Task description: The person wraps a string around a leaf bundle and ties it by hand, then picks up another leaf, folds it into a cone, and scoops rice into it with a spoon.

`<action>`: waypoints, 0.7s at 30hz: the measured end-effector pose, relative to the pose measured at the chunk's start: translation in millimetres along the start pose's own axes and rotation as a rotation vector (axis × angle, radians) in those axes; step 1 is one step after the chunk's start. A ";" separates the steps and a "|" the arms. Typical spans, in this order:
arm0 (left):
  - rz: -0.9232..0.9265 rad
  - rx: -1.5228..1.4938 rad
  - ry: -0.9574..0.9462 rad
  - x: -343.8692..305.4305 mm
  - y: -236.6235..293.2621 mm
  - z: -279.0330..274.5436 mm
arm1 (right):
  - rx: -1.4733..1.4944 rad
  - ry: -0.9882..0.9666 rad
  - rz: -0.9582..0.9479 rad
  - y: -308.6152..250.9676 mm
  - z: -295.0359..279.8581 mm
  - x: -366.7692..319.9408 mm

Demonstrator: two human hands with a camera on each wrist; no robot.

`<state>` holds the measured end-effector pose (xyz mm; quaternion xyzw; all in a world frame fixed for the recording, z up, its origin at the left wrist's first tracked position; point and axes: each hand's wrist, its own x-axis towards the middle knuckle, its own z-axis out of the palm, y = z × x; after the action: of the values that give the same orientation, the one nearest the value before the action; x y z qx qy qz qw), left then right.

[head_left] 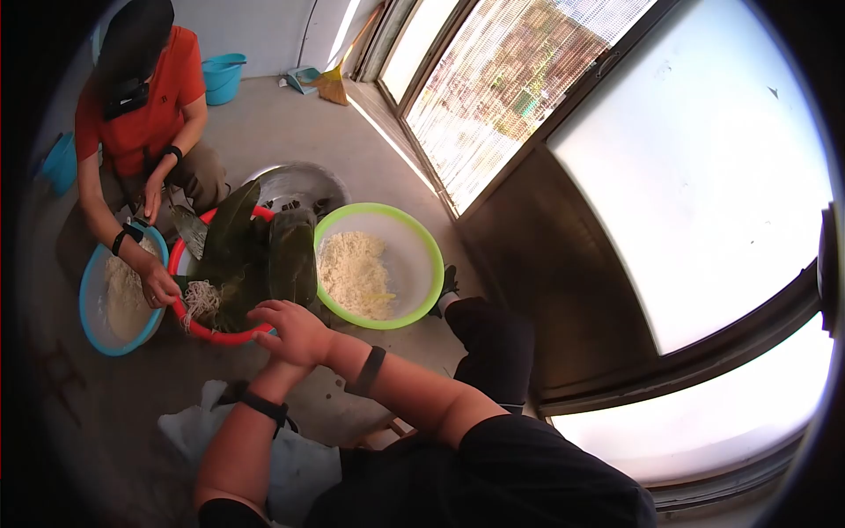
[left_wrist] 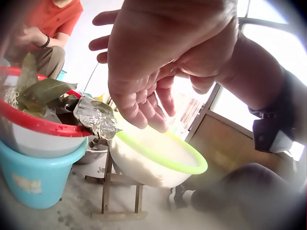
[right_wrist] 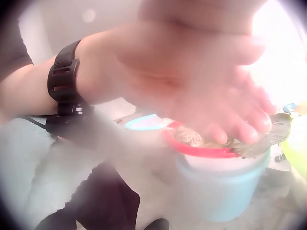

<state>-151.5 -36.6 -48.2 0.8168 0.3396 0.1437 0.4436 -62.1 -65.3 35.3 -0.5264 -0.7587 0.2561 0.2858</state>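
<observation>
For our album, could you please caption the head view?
A person in orange reaches to a red-rimmed basin of leaves.

I look down at a black short-sleeved top (head_left: 537, 462) at five o'clock, with dark trousers (head_left: 495, 339) beyond it. Each wrist wears a black band; the right one (left_wrist: 283, 110) carries a dark, boxy module, the left one (right_wrist: 63, 79) slotted hardware.

It looks like a plain room of a home, beside a doorway hung with a see-through curtain (head_left: 519, 79). The grey floor (head_left: 370, 163), the broom (head_left: 333, 87) and dustpan (head_left: 304, 79) by the pale wall (head_left: 273, 40), and the red-rimmed basin (head_left: 209, 333) of green leaves (head_left: 292, 260) suggest it
</observation>
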 end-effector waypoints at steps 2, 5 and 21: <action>0.000 0.002 0.005 -3.1 -2.1 -0.8 | -0.019 0.033 -0.041 4.9 5.2 2.5; 0.002 0.001 0.011 -7.8 -5.8 -2.3 | -0.017 0.052 -0.054 2.0 9.7 4.7; 0.022 -0.038 0.032 -33.6 -15.1 9.6 | 0.161 -0.145 -0.064 6.3 32.7 18.2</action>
<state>-177.3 -59.9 -63.8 0.8096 0.3348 0.1682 0.4518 -86.2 -49.0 10.8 -0.4575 -0.7707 0.3444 0.2796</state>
